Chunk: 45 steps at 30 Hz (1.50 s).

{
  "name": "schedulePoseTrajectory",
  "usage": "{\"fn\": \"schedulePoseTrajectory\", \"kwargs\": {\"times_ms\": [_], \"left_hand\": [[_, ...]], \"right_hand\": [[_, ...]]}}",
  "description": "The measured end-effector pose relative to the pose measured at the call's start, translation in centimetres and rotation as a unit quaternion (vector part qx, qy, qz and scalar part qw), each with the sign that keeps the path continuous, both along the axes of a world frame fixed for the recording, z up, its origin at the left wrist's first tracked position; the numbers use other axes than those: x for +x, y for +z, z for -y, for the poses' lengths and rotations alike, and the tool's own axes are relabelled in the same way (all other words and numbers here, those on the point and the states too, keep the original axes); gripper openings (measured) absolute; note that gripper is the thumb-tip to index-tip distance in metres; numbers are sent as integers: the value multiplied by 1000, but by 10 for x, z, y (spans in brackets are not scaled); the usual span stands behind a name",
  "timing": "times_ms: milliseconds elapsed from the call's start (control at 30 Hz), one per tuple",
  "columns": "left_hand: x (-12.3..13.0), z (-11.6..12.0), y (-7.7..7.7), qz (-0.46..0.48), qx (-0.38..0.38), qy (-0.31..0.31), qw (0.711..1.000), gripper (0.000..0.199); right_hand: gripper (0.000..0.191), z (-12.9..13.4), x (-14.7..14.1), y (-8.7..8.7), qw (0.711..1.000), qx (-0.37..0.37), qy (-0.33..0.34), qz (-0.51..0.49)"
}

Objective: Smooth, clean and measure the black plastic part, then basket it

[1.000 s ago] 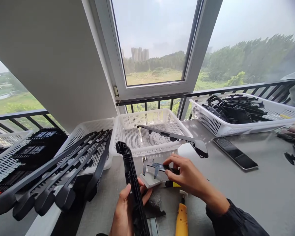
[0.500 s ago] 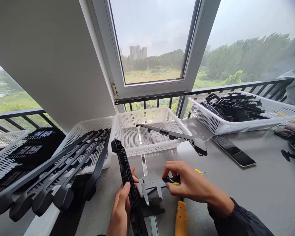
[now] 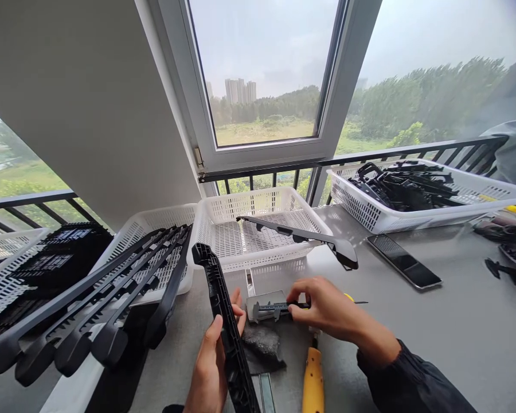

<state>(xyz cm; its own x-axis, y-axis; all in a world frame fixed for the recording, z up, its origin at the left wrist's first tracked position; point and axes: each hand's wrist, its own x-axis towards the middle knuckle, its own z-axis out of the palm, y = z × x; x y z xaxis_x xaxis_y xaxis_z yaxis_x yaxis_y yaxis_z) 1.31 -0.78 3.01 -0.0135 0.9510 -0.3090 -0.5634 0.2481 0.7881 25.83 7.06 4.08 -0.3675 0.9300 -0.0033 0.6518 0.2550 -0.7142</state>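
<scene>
My left hand [image 3: 210,367] grips a long black ribbed plastic strip [image 3: 221,310] that stands tilted up from the bottom edge. Just right of it, my right hand [image 3: 327,310] holds a metal caliper [image 3: 270,310] low over the grey table, its jaws pointing left toward the strip. The caliper lies nearly flat above a small white block. A dark rag [image 3: 262,344] sits under the two hands. The caliper's jaws are apart from the strip.
A yellow-handled tool [image 3: 313,381] lies by my right wrist. White baskets stand behind: one [image 3: 223,229] with a black strip across it, one [image 3: 155,229] at left with several long strips, one [image 3: 370,215] at right full of black parts. A phone [image 3: 404,269] lies at right.
My right hand lifted the caliper, swung it down toward the strip, then laid it back flatter and farther away. The left hand kept hold of the strip, shifting it slightly left.
</scene>
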Motion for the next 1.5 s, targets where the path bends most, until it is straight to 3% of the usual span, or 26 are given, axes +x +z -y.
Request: {"fn": "schedulePoseTrajectory", "kwargs": {"times_ms": [167,400,700,900,1033,1233,1500], "left_hand": [[2,0,0,-12,14,3,1000,41],[2,0,2,9,-5,-4,1000,43],[2,1,1,-42,-22,15,999,49],[-1,3,2,12,-78,8,997,54],[-2,4,0,33,-104,5,994,60],[-1,9,-7,15,-74,-20,997,49],[2,9,2,-23,-22,-72,997,57]], "right_hand": [[19,-9,11,-4,999,14,-51,11],[24,-2,2,3,1000,-25,-14,1],[36,-14,18,-2,998,-2,-58,-8],[37,2,-4,11,998,3,-9,-63],[26,13,-23,8,988,74,-19,-135],[22,25,-45,-5,973,93,-56,-204],[17,34,-49,3,983,89,-40,-154]]}}
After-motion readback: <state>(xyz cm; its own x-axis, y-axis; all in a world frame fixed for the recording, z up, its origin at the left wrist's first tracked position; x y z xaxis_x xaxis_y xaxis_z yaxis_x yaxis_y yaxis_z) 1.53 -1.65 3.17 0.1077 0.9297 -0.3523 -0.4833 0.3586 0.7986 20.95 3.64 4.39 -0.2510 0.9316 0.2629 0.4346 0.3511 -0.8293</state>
